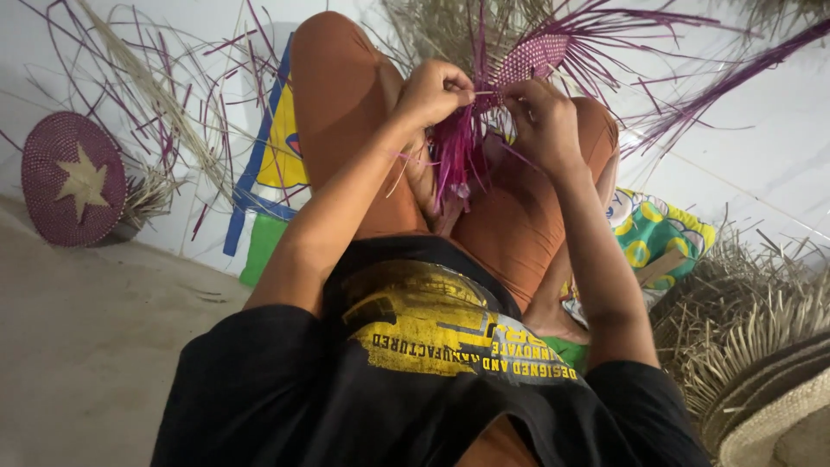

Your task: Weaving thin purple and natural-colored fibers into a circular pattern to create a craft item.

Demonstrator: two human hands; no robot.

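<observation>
Woven purple piece held up over the knees, between both hands, loose magenta strands hanging from its lower edge and longer ones fanning out above and to the side. Left hand clenched just beside the piece, fingertips pinching a thin pale strip at the woven edge. Right hand curled on the other side of the piece, fingers closed on the strands at the same edge, touching the weave. Directly below the piece, bent legs in orange trousers, and nearer the camera a black shirt with a yellow print. Under the legs, a mat in yellow, blue and green, plus a patterned green and yellow cloth off to the right-hand side of the piece. Far to the left-hand side of the piece, a round woven disc with a pale star, leaning against the white wall. Well below and to the right-hand side, stacked straw weaving with frayed ends.
</observation>
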